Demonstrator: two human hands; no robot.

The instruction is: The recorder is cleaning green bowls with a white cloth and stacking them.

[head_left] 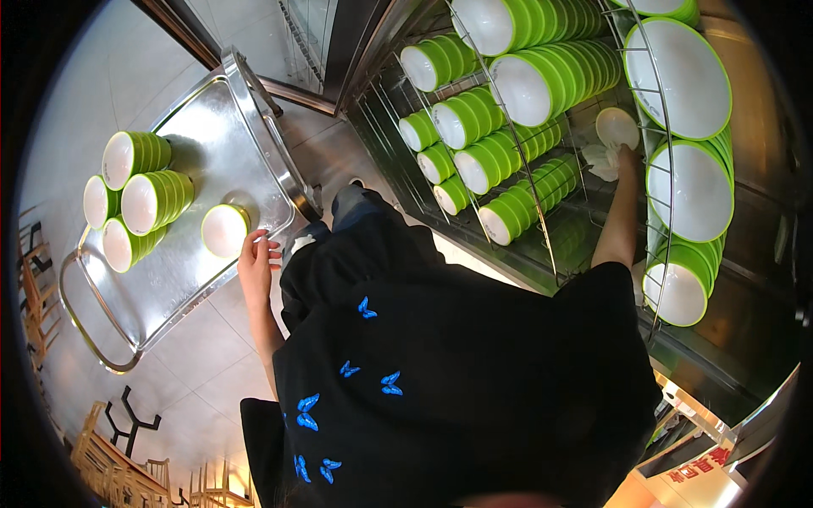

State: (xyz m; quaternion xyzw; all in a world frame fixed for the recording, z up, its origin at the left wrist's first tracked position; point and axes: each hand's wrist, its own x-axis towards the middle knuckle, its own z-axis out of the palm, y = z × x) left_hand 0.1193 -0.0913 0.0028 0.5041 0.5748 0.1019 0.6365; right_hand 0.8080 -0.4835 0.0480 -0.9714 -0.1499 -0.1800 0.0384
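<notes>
My left hand (258,253) holds nothing, its fingers loosely bent and a little apart. It hovers by the near edge of a metal trolley (190,267), just beside a green bowl with a white inside (225,231). Deep in a metal cabinet, my right hand (626,155) is at the lower rim of a small pale bowl (616,126), which it seems to grip. A crumpled white cloth or paper (600,162) is against that hand; how the fingers hold it is hidden. Stacked green bowls (143,202) lie on their sides at the trolley's far end.
Wire racks (521,159) divide the cabinet. Rows of nested green bowls (552,79) fill the left rack; larger ones (691,190) stand on the right. A dark-framed glass panel (286,44) is beyond the trolley. Wooden chairs (117,467) stand on the tiled floor at lower left.
</notes>
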